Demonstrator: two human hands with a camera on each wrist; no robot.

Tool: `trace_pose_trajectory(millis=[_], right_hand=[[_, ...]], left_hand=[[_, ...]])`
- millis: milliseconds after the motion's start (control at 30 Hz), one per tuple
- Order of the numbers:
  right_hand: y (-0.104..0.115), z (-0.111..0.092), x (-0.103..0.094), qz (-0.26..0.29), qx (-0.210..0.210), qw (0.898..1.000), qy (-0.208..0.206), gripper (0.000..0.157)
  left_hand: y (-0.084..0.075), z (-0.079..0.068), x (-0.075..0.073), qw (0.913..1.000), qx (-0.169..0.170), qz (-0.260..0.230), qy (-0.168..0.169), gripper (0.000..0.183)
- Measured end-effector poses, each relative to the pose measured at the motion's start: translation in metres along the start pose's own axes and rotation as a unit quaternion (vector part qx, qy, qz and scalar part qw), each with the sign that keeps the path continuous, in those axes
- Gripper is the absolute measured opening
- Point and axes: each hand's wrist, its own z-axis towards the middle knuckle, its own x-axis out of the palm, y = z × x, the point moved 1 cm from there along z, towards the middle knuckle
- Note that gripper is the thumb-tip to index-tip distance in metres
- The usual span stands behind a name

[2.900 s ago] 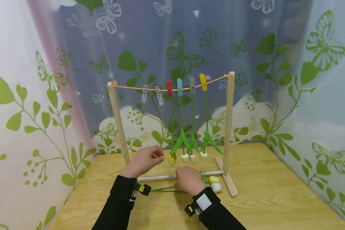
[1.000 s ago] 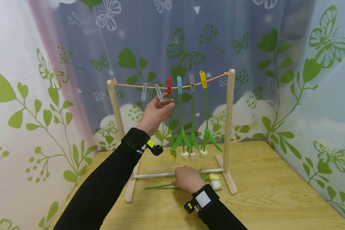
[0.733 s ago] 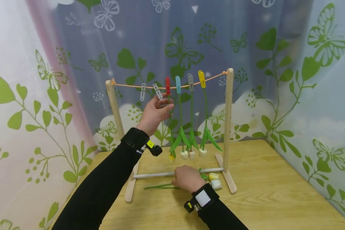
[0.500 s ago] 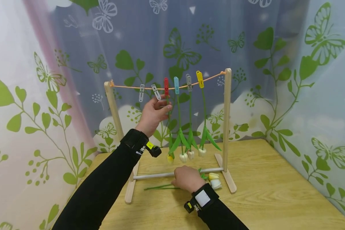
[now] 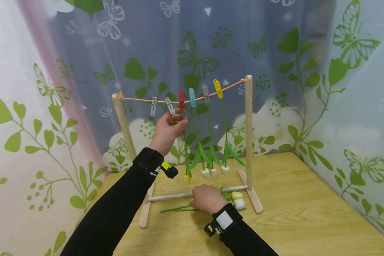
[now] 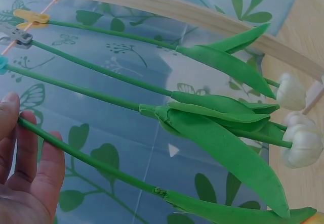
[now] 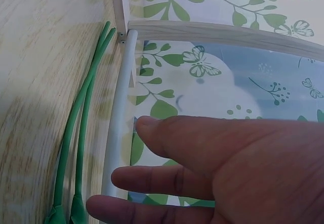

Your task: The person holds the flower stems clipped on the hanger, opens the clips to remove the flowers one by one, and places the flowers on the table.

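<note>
My left hand (image 5: 167,131) is raised at the orange line, its thumb and fingers pinching the green stem of a yellow artificial tulip (image 6: 101,169) just below the red clothespin (image 5: 181,99). This tulip hangs head down, its bloom low over the table. My right hand (image 5: 208,199) is low by the white crossbar (image 5: 169,196), over the stems of tulips lying on the table; in the right wrist view its fingers are extended and hold nothing. A yellow bloom (image 5: 237,195) and a white bloom (image 5: 239,203) lie to its right.
Pale tulips (image 5: 224,170) hang from blue (image 5: 192,97), grey (image 5: 206,93) and yellow (image 5: 218,89) clothespins. Two whitish clothespins (image 5: 153,106) hang without flowers at left. The wooden frame (image 5: 249,131) stands on the table (image 5: 294,199), with patterned curtains behind.
My left hand rose from near the crossbar to the stem below the red clothespin and holds it there. The red clothespin and line now sag slightly lower. The right hand has stayed in place.
</note>
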Motion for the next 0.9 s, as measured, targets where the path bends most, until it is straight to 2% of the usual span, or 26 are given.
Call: trace_pose_trajectory(millis=[400, 600, 733, 900], right_hand=[[0.004, 0.001, -0.002, 0.0, 0.0, 1.0, -0.001, 0.035], [0.005, -0.001, -0.004, 0.016, -0.008, 1.0, -0.008, 0.037], [0.002, -0.004, -0.007, 0.021, -0.008, 0.999, -0.024, 0.037], [-0.005, -0.004, -0.013, 0.025, -0.014, 0.998, -0.049, 0.044]], left_hand=[[0.0, 0.0, 0.002, 0.9999, -0.001, 0.006, -0.009, 0.043], [0.005, 0.002, 0.005, 0.9999, -0.002, 0.001, -0.016, 0.045], [0.008, 0.001, 0.007, 0.9999, -0.005, -0.002, -0.013, 0.045], [0.009, 0.002, 0.006, 0.9998, 0.002, -0.005, -0.019, 0.046]])
